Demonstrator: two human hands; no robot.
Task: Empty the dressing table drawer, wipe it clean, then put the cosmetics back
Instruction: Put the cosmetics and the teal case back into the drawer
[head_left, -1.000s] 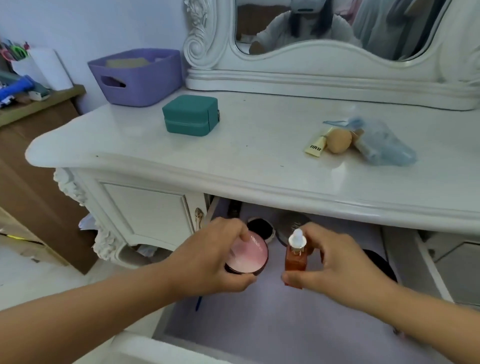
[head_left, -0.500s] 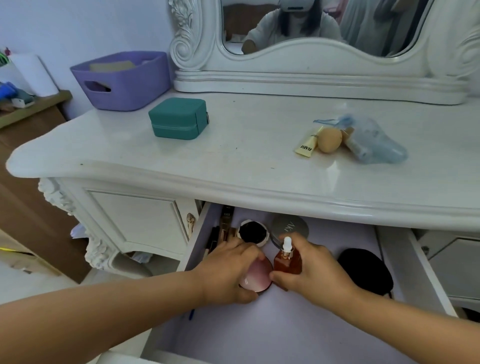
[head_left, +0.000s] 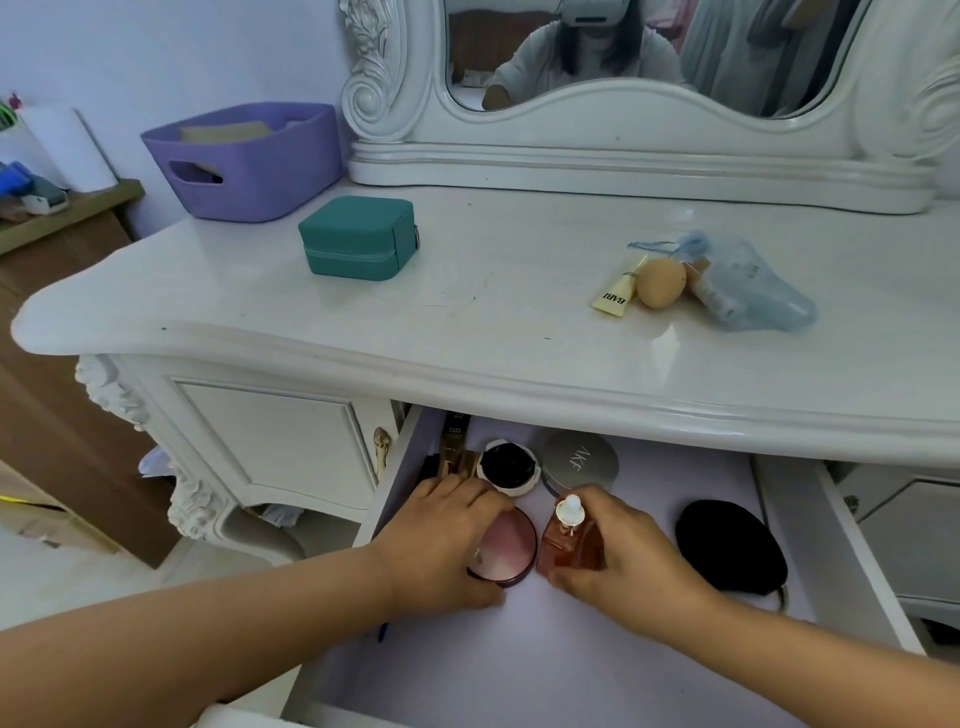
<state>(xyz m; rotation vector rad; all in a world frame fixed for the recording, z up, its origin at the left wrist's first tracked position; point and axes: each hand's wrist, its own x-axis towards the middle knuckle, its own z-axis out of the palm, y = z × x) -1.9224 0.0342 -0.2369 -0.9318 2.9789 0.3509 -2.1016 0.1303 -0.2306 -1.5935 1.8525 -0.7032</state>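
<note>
Inside the open drawer (head_left: 597, 670), the left hand (head_left: 441, 545) lies palm-down, grasping a pink round compact (head_left: 506, 545) and hiding its left edge. Just right of the compact, the right hand (head_left: 623, 551) grips an upright amber dropper bottle (head_left: 563, 540); fingers cover its right side.

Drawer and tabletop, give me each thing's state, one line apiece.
Drawer: pulled open.
Pink compact: lid shut, flat in drawer, left hand on it.
Dropper bottle: upright, capped, in right hand grip.
Silver compact: shut.
Green case: zipped shut.
Mesh bag: lying on tabletop.
</note>
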